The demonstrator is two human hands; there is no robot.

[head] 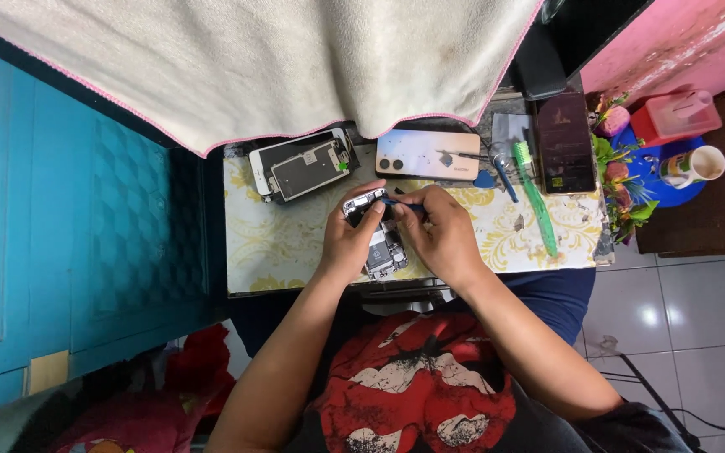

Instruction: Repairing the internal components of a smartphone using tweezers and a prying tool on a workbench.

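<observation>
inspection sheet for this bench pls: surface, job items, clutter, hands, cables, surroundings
Surface: small table with a yellow-patterned cover.
Job's things: opened phone, insides exposed; thin blue tool at its top end.
Clutter: detached screen, pale phone back, green toothbrush, dark phone.
Grippers: left hand steadies the opened phone; right hand pinches the blue tool.
Cables: black cable on the floor tiles.
Surroundings: blue door, cream towel overhead, mug, artificial flowers.
</observation>
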